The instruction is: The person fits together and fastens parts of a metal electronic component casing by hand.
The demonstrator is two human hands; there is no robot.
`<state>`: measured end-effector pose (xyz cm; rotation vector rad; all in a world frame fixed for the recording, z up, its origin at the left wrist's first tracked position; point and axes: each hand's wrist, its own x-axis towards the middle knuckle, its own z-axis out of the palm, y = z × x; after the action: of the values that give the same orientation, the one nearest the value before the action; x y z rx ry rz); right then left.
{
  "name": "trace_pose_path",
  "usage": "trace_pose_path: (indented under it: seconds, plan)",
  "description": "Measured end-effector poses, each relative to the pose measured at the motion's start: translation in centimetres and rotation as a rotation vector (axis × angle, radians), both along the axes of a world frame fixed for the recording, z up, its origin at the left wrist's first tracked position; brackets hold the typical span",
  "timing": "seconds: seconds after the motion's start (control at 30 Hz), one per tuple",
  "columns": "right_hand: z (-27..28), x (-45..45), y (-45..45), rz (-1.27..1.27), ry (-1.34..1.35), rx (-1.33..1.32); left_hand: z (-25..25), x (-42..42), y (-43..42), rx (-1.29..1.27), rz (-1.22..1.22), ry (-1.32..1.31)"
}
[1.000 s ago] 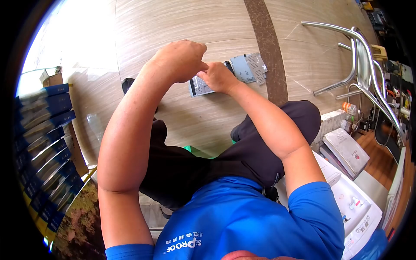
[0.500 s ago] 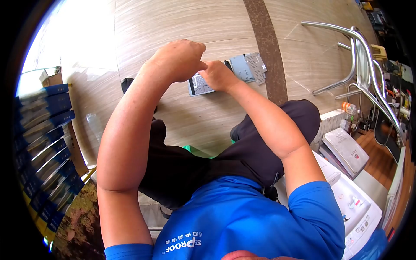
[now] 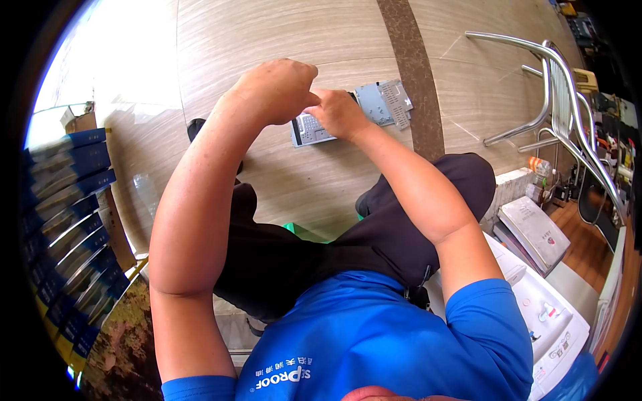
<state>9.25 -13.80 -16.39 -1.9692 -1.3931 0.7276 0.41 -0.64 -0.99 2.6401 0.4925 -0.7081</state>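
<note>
The grey metal thing (image 3: 313, 132) lay on the floor (image 3: 294, 184) under the left hand (image 3: 277, 88) and right hand (image 3: 342, 115). I couldn't tell what either grip held. Pushing too hard might make one slip and get scratched.

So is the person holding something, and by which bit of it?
I can't tell: the left grip and right grip are close together, and each hides whatever might be inside it.

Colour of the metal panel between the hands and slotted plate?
The metal panel is pale blue-grey; clearest in the head view.
</note>
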Motion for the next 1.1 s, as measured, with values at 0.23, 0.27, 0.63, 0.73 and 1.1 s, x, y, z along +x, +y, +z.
trace_pose_path:
  seconds: [0.23,0.27,0.63,0.73,1.1]
  plan:
    - [0.0,-0.4,-0.1,0.065,0.037,0.102,-0.2,-0.3,-0.1,-0.005,0.014,-0.051]
    - [0.3,-0.5,-0.1,0.065,0.038,0.102,-0.1,-0.5,-0.2,-0.007,0.015,-0.121]
    - [0.1,-0.1,0.0,-0.008,-0.016,-0.001,0.2,0.1,-0.2,0.017,-0.002,0.012]
    - [-0.3,0.0,0.0,0.052,0.005,0.045,0.6,0.1,-0.4,0.022,0.005,0.020]
    - [0.1,-0.2,0.0,0.040,0.054,0.042,0.5,0.1,-0.4,0.006,0.013,0.026]
